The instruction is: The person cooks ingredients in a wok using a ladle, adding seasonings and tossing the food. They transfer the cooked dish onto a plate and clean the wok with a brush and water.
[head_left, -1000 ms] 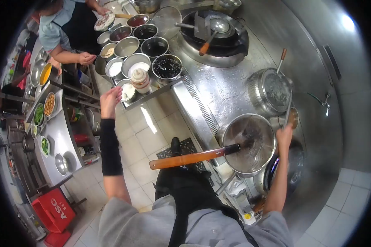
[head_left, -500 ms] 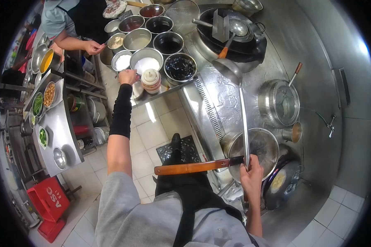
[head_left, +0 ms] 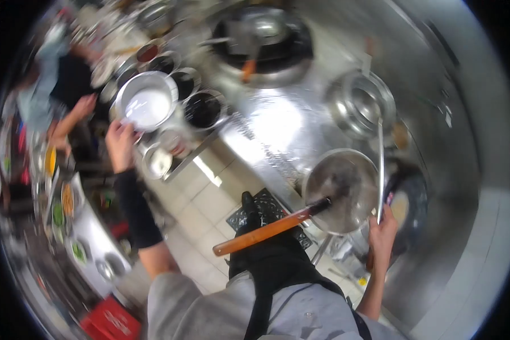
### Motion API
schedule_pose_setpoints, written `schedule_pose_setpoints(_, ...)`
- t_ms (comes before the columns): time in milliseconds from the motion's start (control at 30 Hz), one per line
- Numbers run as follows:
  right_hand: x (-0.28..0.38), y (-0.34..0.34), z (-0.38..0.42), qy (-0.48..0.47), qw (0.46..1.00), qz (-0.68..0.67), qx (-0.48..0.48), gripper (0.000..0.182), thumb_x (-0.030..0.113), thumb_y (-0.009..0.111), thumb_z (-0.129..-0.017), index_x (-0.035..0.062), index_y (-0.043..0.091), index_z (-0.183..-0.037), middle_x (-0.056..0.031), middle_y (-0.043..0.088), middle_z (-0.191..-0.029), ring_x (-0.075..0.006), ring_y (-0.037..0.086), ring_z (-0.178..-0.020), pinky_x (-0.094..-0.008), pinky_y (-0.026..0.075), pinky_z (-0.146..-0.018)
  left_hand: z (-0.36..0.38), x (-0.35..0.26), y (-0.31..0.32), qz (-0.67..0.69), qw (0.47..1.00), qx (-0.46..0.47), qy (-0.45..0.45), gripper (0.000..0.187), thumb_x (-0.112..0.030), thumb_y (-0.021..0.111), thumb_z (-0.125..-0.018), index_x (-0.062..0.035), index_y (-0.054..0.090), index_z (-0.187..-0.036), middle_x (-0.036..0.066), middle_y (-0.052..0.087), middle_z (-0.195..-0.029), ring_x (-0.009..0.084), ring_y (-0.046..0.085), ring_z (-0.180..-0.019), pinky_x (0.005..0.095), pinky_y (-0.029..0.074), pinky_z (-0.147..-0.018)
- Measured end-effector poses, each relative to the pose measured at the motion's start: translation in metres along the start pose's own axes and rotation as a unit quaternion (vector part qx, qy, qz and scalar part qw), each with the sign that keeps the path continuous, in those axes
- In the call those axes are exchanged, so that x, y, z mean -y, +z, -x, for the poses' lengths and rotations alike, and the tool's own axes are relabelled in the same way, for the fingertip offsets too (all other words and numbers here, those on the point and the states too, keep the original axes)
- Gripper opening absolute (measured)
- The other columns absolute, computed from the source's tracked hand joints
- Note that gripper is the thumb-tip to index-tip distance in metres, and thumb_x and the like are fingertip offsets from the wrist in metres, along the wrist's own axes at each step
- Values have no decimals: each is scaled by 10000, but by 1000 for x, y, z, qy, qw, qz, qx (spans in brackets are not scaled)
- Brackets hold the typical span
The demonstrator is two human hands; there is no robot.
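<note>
My left hand [head_left: 120, 144] grips the edge of a metal bowl [head_left: 171, 90] with white contents, held up among the other bowls at upper left. Near that hand stand a lidded jar [head_left: 174, 141] and a small container of white stuff [head_left: 157, 161]. My right hand [head_left: 383, 231] is closed around the long metal handle of a ladle [head_left: 381, 164]. The ladle's bowl is over the wide metal pot [head_left: 335, 107] at the right, overlapping its contents in this view. Below it, closer to me, sits a large round pan [head_left: 309, 192], overlapped by a long wooden handle [head_left: 266, 232].
A black wok [head_left: 300, 51] with a strainer and orange-handled tool sits at the back. Dark-filled bowls [head_left: 204, 109] line the counter. Another wok [head_left: 418, 221] is right of my right hand. At left, a person [head_left: 45, 96] works beside a table [head_left: 93, 221] with dishes.
My left hand has raised the bowl of white contents. My right hand has swung the ladle rightward, from the back stove to the metal pot. The view has turned and blurred.
</note>
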State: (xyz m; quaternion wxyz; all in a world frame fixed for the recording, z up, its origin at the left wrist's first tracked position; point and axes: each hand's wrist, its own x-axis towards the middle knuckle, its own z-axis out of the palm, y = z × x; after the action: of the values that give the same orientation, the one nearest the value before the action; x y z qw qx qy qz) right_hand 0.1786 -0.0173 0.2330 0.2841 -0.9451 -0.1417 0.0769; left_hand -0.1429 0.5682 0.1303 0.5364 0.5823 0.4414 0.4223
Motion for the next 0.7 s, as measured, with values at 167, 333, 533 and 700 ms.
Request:
schedule_pose_setpoints(167, -28, -27, 14, 55, 996, 29, -63, 340, 33, 594, -829, -58, 616, -1157, -303, 661, -835, -463, 675, -798, -497, 505, -725, 15, -85, 119, 8, 985, 173, -10, 73, -57, 629, -959, -42, 600, -1024, 16, 666, -929, 88, 651, -814, 240, 549, -700)
schedule_pose_setpoints(333, -61, -36, 42, 94, 984, -97, -119, 330, 81, 640, -895, -72, 614, -1187, -252, 670, -782, -382, 689, -705, -435, 507, -664, 54, -103, 340, 48, 936, 342, -60, 111, -42, 630, -913, -49, 610, -1022, 36, 615, -972, 110, 587, -826, 296, 566, -750)
schedule_pose_setpoints(533, -106, -38, 94, 195, 957, -165, -136, 326, 86, 658, -924, -14, 571, -1221, -135, 632, -638, -205, 622, -515, -369, 450, -496, 107, -22, 639, 156, 858, 470, -137, 180, 35, 639, -858, -21, 480, -919, 112, 573, -782, 194, 584, -666, 384, 610, -660)
schedule_pose_setpoints(700, -103, -51, 130, 239, 939, -179, -173, 253, 20, 629, -926, 8, 517, -1153, -74, 590, -677, -125, 550, -537, -299, 416, -498, 159, 24, 811, 149, 863, 449, -179, 185, 83, 579, -817, -5, 469, -937, 118, 540, -735, 220, 567, -637, 432, 605, -618)
